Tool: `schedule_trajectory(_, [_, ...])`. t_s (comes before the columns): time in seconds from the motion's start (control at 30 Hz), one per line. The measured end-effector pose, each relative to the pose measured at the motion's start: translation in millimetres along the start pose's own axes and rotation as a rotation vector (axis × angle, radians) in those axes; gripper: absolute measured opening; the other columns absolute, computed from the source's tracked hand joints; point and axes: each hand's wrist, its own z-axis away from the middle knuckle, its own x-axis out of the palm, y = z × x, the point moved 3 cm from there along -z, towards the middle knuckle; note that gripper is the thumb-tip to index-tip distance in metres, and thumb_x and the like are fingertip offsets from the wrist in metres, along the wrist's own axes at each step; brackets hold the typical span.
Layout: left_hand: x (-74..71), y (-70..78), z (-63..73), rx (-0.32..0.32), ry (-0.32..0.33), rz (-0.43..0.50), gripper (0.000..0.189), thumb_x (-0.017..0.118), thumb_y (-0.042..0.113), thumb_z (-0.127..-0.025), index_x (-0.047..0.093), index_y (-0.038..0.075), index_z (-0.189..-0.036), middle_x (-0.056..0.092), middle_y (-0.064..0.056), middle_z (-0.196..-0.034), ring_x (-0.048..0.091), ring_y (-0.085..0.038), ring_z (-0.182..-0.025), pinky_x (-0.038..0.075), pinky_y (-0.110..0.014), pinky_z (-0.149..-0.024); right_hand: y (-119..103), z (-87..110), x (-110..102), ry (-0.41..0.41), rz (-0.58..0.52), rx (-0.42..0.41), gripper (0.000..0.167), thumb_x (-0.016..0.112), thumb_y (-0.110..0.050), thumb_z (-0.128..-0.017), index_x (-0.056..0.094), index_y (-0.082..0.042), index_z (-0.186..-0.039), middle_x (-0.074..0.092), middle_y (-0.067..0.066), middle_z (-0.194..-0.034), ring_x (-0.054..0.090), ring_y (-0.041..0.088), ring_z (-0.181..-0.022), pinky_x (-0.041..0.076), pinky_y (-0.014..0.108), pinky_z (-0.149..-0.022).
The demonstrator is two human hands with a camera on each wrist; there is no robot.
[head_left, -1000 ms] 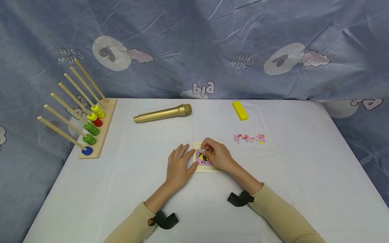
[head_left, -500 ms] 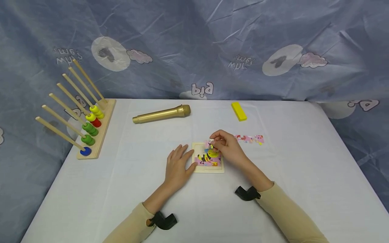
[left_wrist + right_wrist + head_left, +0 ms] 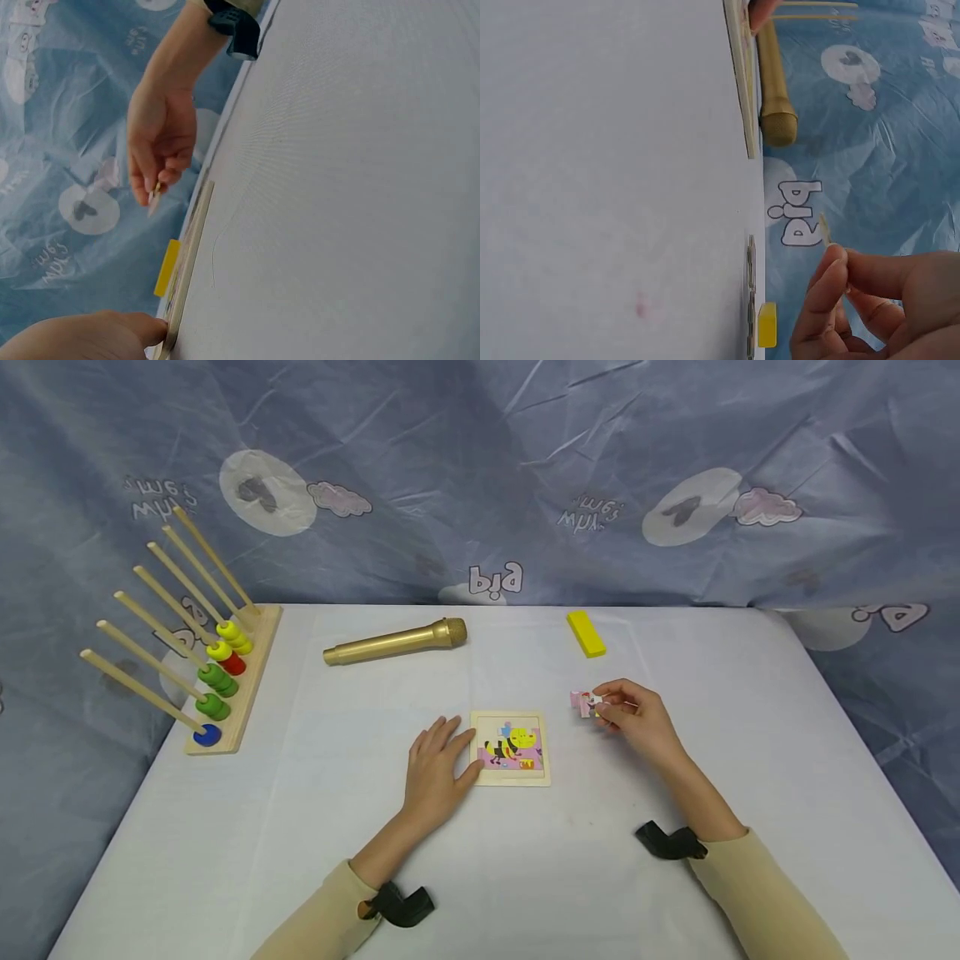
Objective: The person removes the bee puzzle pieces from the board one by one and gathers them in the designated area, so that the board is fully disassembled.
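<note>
A pale wooden puzzle tray lies flat on the table with pink-and-yellow bee puzzle pieces filling its lower part. My left hand rests at the tray's left edge, thumb and index finger touching the frame. To the right of the tray, my right hand pinches a small thin puzzle piece between thumb and fingertips. In both wrist views that piece is held up on edge above the table. Loose puzzle pieces lie in a row beneath the right hand, mostly hidden by it in the head view.
A gold microphone lies behind the tray. At the back right is a yellow block. A wooden bead rack with slanting pegs and coloured beads stands at the far left. A patterned blue cloth hangs along the table's back edge.
My right hand has gone from over the tray to the right, carrying a puzzle piece to above the loose row. The bee pieces are uncovered. My left hand stays at the tray.
</note>
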Motion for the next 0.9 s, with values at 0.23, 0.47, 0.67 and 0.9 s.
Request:
schedule_trajectory(0.23, [1.3, -1.8, 0.7, -0.005, -0.002, 0.005, 0.045, 0.073, 0.027, -0.086, 0.065, 0.01, -0.127, 0.052, -0.014, -0.144, 0.038, -0.033, -0.141, 0.024, -0.056, -0.115, 16.8, 0.0, -2.1, 0.02, 0.004, 0.023, 0.027, 0.063, -0.005, -0.093, 0.061, 0.006, -0.117, 0.054, 0.007, -0.089, 0.063, 0.006, -0.068, 0.055, 0.019, -0.062])
schedule_trajectory(0.47, [0.7, -1.4, 1.0, 0.002, 0.005, 0.005, 0.045, 0.073, 0.027, -0.086, 0.065, 0.01, -0.127, 0.052, -0.014, -0.143, 0.038, -0.034, -0.141, 0.025, -0.056, -0.114, 25.8, -1.1, 6.8, 0.006, 0.029, 0.037, 0.025, 0.062, -0.001, -0.091, 0.06, 0.008, -0.116, 0.055, 0.013, -0.091, 0.064, 0.005, -0.066, 0.055, 0.019, -0.061])
schedule_trajectory(0.67, [-0.3, 0.3, 0.2, 0.001, 0.004, 0.014, 0.044, 0.073, 0.026, -0.086, 0.065, 0.01, -0.127, 0.052, -0.014, -0.144, 0.037, -0.034, -0.141, 0.024, -0.056, -0.115, 27.5, -1.4, 9.4, 0.01, 0.052, 0.048, 0.024, 0.064, 0.0, -0.091, 0.061, 0.008, -0.112, 0.057, 0.013, -0.087, 0.065, 0.005, -0.065, 0.056, 0.019, -0.061])
schedule_trajectory(0.9, [0.4, 0.7, -0.1, -0.006, -0.005, 0.017, 0.045, 0.073, 0.026, -0.086, 0.065, 0.009, -0.127, 0.052, -0.015, -0.144, 0.036, -0.034, -0.142, 0.023, -0.056, -0.115, 26.7, 1.8, 12.1, 0.027, 0.097, 0.018, 0.021, 0.067, -0.002, -0.089, 0.063, 0.007, -0.108, 0.061, 0.013, -0.085, 0.065, 0.004, -0.062, 0.056, 0.018, -0.06])
